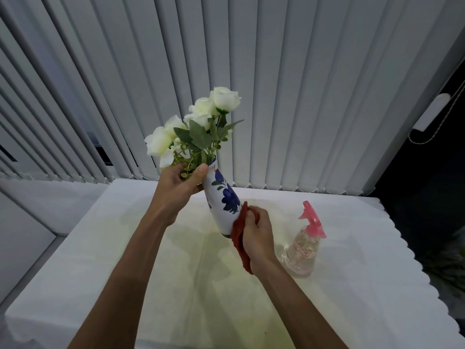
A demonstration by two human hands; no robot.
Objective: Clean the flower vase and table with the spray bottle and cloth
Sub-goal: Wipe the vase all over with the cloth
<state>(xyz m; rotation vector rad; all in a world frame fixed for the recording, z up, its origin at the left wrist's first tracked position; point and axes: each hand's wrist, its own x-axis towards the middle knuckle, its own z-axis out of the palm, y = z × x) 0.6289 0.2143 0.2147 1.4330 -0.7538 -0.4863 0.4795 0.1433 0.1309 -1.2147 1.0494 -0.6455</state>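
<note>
A white vase (221,205) painted with blue flowers is held tilted above the table, its mouth leaning left. White artificial roses (198,122) with green leaves stick out of it. My left hand (181,182) grips the vase's neck, thumb along the rim. A red cloth (239,235) is bunched in my right hand (256,230), which presses it against the vase's lower right side. A clear spray bottle (303,250) with a pink trigger head stands upright on the table, just right of my right hand and apart from it.
The table (176,285) wears a white cloth with a scalloped edge along the right. Grey vertical blinds (302,96) hang close behind it. A low white ledge (50,192) runs to the left, and a dark gap lies at the right.
</note>
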